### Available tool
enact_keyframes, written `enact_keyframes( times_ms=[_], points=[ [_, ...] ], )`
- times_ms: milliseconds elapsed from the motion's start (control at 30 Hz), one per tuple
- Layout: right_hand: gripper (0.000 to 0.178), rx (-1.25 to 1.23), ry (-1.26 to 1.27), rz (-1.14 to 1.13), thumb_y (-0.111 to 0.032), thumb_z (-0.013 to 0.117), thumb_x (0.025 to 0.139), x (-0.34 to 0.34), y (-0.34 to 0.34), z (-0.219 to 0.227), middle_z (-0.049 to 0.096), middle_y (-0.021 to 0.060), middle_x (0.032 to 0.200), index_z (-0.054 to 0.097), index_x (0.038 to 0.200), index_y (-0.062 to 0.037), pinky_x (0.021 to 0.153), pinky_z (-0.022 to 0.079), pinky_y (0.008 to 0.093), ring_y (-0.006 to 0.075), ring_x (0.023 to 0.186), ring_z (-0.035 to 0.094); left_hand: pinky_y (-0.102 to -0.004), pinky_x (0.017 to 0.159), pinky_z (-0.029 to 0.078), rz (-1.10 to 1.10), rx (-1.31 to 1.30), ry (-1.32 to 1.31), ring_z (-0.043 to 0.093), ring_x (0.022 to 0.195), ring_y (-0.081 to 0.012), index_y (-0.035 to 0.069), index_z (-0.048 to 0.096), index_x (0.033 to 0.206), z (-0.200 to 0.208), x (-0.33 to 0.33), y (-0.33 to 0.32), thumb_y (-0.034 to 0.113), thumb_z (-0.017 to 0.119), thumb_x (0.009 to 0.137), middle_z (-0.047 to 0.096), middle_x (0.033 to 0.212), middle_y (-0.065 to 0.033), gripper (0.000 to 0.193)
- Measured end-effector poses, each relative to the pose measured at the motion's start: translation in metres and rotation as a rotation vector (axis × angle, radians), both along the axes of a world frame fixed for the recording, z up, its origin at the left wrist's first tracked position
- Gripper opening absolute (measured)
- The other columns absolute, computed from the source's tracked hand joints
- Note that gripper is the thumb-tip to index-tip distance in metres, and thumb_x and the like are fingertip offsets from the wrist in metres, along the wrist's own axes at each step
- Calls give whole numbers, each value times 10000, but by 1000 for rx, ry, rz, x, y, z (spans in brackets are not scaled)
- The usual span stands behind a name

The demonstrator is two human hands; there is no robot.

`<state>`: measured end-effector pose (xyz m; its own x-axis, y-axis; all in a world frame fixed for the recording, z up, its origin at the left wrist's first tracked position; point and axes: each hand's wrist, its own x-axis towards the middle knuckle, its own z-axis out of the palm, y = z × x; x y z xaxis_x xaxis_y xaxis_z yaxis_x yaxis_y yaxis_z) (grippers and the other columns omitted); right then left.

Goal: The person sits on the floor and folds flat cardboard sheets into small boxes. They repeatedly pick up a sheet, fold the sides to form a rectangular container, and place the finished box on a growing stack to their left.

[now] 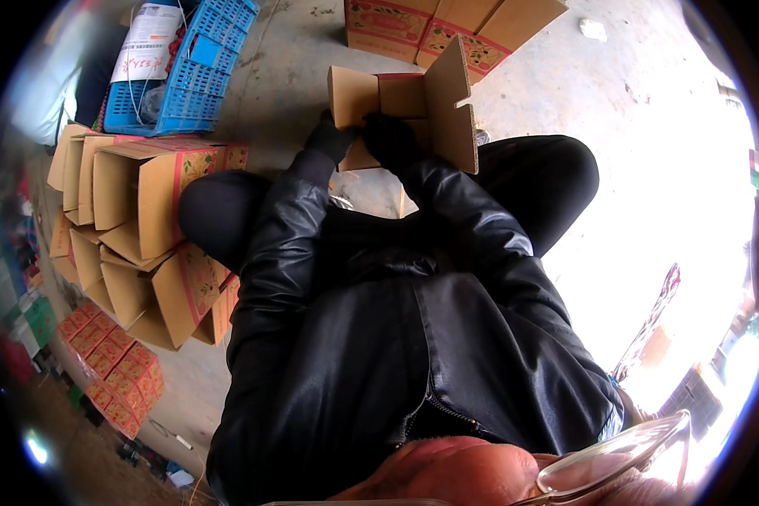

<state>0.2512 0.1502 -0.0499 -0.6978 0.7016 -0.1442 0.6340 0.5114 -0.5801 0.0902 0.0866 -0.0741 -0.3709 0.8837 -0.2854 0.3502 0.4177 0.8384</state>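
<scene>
An open brown cardboard box [451,105] stands on the floor between my knees, with its flaps raised and its plain inner faces showing. My left hand [331,139], in a dark glove, grips the box's left panel near its lower edge, the thumb toward the inside. My right hand [390,139], also in a dark glove, reaches into the box's opening. Its fingers are dark and turned away, so I cannot tell whether they hold anything.
Open cardboard cartons [156,198] with red floral print are stacked beside my left knee. A blue plastic crate [215,63] stands beyond them. More printed cartons [455,34] sit ahead. Small red boxes [114,363] are piled at the lower left. Concrete floor [278,63] surrounds me.
</scene>
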Motion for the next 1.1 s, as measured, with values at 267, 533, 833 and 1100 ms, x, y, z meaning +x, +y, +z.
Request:
enact_keyframes(
  times_ms=[267,533,833,1100],
  points=[
    [240,-37,201,-89,-170,556,868,19,3,41,656,160,1016,643,1075,-84,807,516,426,342,928,637,-427,850,492,104,-14,203,592,1047,-384,-47,414,1236,10,42,25,283,764,737,577,1138,-268,693],
    [604,592,196,-360,-217,682,784,88,65,214,595,249,1160,467,1296,20,928,474,437,409,1050,584,-432,1078,313,-5,-103,213,338,1312,-426,-128,206,1409,21,41,10,403,668,791,319,1411,-335,936],
    [482,710,-165,-245,-224,597,795,8,54,59,490,221,1245,496,1233,-48,990,402,463,406,1190,456,-431,1071,320,-8,-18,365,365,1295,-430,-115,257,1383,9,45,22,399,686,782,354,1383,-333,899],
    [1094,263,-304,-370,-529,801,615,38,56,122,230,292,1472,277,1435,-30,1084,290,497,461,1340,284,-413,1107,292,150,-45,113,321,1337,-420,-67,226,1422,45,46,17,228,718,745,323,1425,-308,887]
  ],
)
